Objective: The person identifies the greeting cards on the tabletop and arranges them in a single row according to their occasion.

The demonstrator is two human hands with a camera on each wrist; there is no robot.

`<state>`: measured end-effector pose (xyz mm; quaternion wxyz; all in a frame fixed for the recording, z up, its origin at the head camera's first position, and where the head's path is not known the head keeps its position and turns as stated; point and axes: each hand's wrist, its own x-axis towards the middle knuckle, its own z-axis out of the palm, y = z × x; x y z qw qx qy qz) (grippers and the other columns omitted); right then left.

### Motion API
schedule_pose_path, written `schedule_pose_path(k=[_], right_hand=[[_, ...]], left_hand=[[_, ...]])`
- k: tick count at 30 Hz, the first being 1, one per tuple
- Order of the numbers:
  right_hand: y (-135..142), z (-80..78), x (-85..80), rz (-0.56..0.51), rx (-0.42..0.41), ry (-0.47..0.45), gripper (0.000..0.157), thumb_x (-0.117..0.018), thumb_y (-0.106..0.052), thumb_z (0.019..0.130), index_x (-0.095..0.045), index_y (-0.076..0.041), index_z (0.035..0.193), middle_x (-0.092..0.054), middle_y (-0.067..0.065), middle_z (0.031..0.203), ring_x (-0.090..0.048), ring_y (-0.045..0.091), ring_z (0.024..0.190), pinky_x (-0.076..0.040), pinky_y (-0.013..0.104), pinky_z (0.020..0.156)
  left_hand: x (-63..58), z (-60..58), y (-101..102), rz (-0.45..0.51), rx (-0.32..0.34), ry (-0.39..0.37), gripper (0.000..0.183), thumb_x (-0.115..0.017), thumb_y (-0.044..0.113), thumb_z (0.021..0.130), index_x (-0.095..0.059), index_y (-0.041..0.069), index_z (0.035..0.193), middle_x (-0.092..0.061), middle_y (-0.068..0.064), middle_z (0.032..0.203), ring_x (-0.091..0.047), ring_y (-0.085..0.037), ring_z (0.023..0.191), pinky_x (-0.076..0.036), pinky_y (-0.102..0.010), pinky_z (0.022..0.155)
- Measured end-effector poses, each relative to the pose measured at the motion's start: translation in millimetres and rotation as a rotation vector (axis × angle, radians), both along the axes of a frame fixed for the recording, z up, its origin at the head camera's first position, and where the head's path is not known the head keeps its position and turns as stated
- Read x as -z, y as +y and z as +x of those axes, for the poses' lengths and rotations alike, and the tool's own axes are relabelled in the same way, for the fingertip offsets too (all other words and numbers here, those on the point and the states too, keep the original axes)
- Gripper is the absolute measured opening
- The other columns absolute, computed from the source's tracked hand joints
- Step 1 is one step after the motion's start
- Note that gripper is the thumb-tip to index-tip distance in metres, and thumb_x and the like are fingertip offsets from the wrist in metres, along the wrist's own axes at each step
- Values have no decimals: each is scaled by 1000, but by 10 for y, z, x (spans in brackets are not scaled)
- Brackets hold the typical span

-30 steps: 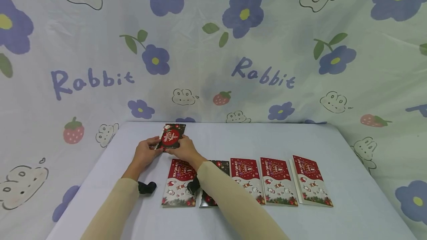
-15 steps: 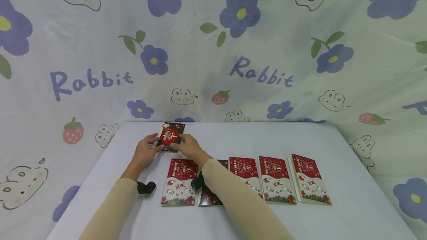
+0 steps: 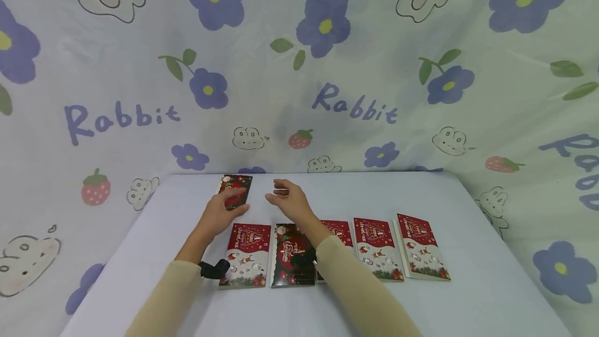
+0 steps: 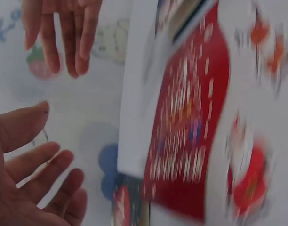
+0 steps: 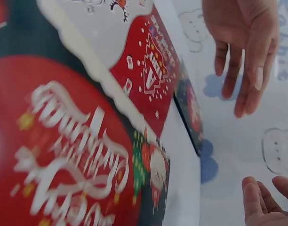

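Note:
A dark Christmas card or booklet with a red circle (image 3: 235, 183) lies at the back left of the table. My left hand (image 3: 220, 218) is over its lower part with fingers spread; whether a fingertip touches it I cannot tell. To its right, my right hand (image 3: 294, 203) hovers with loosely bent fingers, holding nothing. Nearer me lies a row: a red-and-white Christmas card (image 3: 247, 246), a dark one (image 3: 286, 269) partly behind the right wrist camera, then more red-and-white ones. The right forearm partly covers the third. In the left wrist view a red-and-white card (image 4: 186, 127) is blurred.
Further right in the row are a red-and-white card (image 3: 378, 248) and another (image 3: 423, 248) whose cover stands slightly raised. A white cloth covers the table (image 3: 472, 295). Behind rises a curtain (image 3: 262, 82) printed with flowers and rabbits.
My right hand has let go of the dark card and moved away to the right. The left hand's fingers now extend across that card. The head view has shifted slightly.

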<state>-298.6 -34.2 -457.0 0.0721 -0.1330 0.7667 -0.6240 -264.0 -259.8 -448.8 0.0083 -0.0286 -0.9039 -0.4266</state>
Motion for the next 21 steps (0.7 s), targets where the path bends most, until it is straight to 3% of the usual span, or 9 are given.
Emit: schedule_pose_path(k=[3,6,13,21], right_hand=[[227,110,7,13,16,31,55,-73,-26,101,-57,-6,149,-58,19,145,-60,34,131,-52,44,105],[418,233,41,44,45,70,50,-74,-26,101,-60,-5,145,-60,21,140,-61,35,127,-54,47,103],[661,457,169,155,124,153,36,-76,-21,98,-70,-2,128,-66,19,123,-66,33,111,-57,48,96],[786,534,286,224,195,167,23,-79,-11,94,-74,0,114,-68,16,107,-66,25,94,-58,42,84]], left_hand=[[-3,89,252,-37,75,14,53,-72,21,101,-57,1,148,-53,-25,151,-49,-48,138,-40,-67,110],[30,174,459,-71,109,18,47,-72,19,101,-62,3,144,-59,-22,145,-56,-46,130,-46,-63,105],[161,301,748,-97,108,4,41,-75,15,98,-67,4,137,-66,-19,134,-63,-42,121,-54,-59,97],[275,283,863,-110,97,0,41,-77,16,97,-69,4,135,-66,-17,131,-63,-38,118,-54,-57,98]])
